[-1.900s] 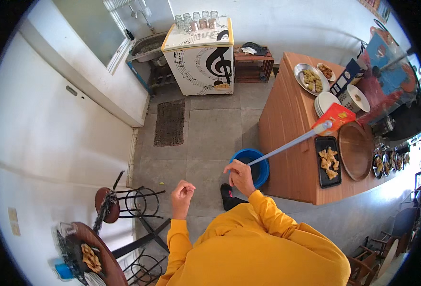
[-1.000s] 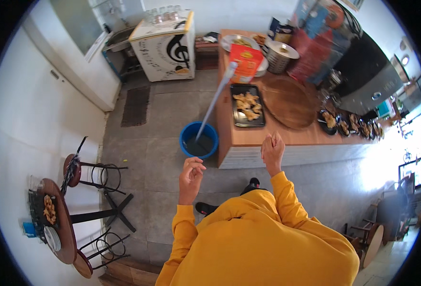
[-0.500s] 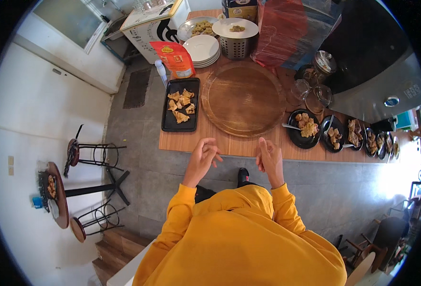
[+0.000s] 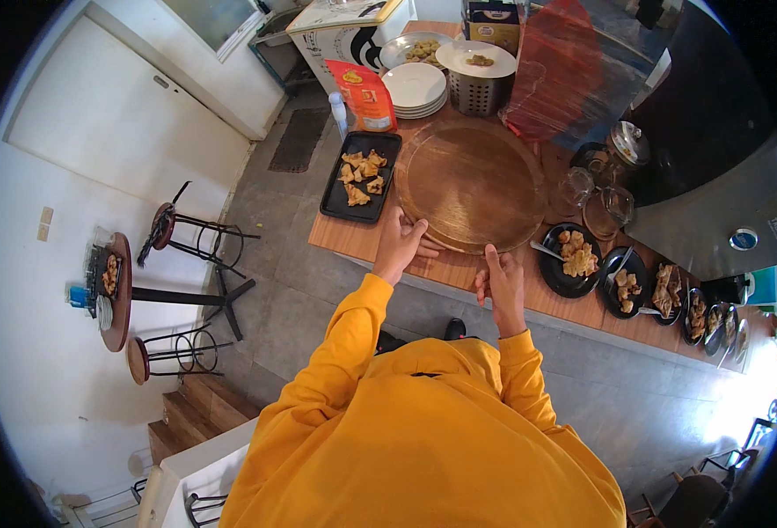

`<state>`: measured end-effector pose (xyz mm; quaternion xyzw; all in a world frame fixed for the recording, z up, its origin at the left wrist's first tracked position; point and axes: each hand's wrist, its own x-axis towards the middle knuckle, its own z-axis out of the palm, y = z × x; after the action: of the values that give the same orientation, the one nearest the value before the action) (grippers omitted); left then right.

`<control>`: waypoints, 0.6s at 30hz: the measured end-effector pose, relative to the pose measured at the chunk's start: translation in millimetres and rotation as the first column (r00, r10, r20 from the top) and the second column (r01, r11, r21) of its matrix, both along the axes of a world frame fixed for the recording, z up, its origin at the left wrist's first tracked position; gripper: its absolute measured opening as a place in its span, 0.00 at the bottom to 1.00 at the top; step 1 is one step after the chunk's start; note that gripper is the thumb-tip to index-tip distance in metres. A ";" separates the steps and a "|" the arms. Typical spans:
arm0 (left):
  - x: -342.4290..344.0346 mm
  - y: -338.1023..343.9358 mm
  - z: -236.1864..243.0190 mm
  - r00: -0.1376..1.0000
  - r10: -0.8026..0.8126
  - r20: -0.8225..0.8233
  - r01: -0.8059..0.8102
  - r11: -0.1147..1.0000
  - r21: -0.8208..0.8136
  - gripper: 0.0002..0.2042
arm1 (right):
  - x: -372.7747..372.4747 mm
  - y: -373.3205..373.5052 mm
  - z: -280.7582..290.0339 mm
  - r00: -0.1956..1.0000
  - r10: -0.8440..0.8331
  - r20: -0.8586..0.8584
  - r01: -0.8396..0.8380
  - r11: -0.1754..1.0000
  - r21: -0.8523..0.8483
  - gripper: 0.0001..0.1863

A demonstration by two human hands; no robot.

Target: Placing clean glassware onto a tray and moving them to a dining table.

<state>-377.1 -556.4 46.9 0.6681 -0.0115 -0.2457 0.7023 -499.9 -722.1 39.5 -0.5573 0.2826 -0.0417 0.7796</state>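
Observation:
My left hand grips the front-left rim of a round wooden tray on the counter, thumb on top and fingers curled at its edge. My right hand is at the tray's front-right rim, thumb up by the edge, loosely bent fingers apart with nothing visible in them. Left of the tray lies a black rectangular tray of fried pieces, with a red pouch and a stack of white plates behind. To the right, several black dishes of food with utensils line the counter.
A perforated steel canister with a plate on top, glass jars and a dark steel appliance stand at the back. Leftward are stools, a round table and wooden steps. A chest freezer is beyond the counter.
I have turned from the room toward the counter and stepped up to it. Both hands have moved forward to the round tray, and my left hand has taken hold of its rim.

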 end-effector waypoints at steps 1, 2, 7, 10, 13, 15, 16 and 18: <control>-0.6 1.3 1.8 1.000 0.004 0.002 -0.004 1.000 0.000 0.14 | -0.1 0.6 0.3 1.000 -0.001 -0.002 0.001 1.000 0.008 0.20; -1.3 2.8 3.2 0.999 -0.005 0.042 0.007 0.999 -0.035 0.14 | -0.2 1.1 0.8 1.000 -0.003 -0.003 0.003 1.000 0.016 0.19; -9.5 9.0 16.3 0.995 0.004 0.100 0.005 0.996 -0.095 0.15 | 0.8 3.2 3.5 1.000 -0.014 0.004 0.013 0.999 0.047 0.19; -14.9 20.0 24.1 0.992 -0.008 0.129 0.022 0.994 -0.106 0.17 | 0.7 3.8 -1.9 1.000 -0.010 -0.019 0.011 0.998 0.055 0.19; -20.3 35.4 26.1 0.986 -0.001 0.165 0.010 0.999 -0.053 0.18 | 0.9 8.5 -2.2 1.000 -0.005 -0.005 0.006 0.998 0.057 0.18; -24.4 46.6 26.0 0.979 -0.003 0.203 0.017 0.998 -0.067 0.20 | 1.1 13.6 0.0 1.000 0.001 0.024 -0.002 0.998 0.059 0.17; -27.1 52.7 27.9 0.980 0.007 0.198 0.007 0.998 -0.066 0.20 | 1.3 16.6 2.4 1.000 -0.004 0.030 0.002 0.998 0.062 0.17; -33.7 67.1 35.3 0.959 0.041 0.279 -0.003 0.991 -0.135 0.22 | 2.0 24.1 9.7 0.999 0.011 0.031 -0.013 0.998 0.067 0.16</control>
<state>-410.8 -489.4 82.3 0.6480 -0.1202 -0.1391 0.7391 -497.9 -698.0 49.2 -0.5319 0.2686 -0.0358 0.8023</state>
